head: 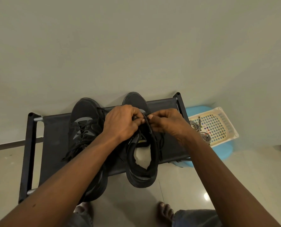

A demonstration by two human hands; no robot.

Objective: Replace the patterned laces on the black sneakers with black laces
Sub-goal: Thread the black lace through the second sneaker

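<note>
Black fabric covers the rack, which stands on a tiled floor against a pale wall. The left sneaker lies on it, toe to the wall, and is threaded with a dark lace whose loose ends trail toward the near left. The left forearm crosses over this shoe's heel.

The left hand is over the forefoot of the right sneaker. Its fingers are curled tight and its thumb and fingertips pinch black material at the eyelet row. Whether that is lace or tongue cannot be told.

The right sneaker lies beside the first, toe to the wall, with its heel overhanging the rack's near edge and its collar gaping open. The right hand meets the left directly above the eyelets. Its fingers are curled, and thumb and forefinger are pinched on a black strand. The black lace trails loose on the rack just right of the shoe, below this hand.

The patterned laces, black and white, lie at the left rim of a cream basket. The basket sits on a blue stool beside the rack's right end.
</note>
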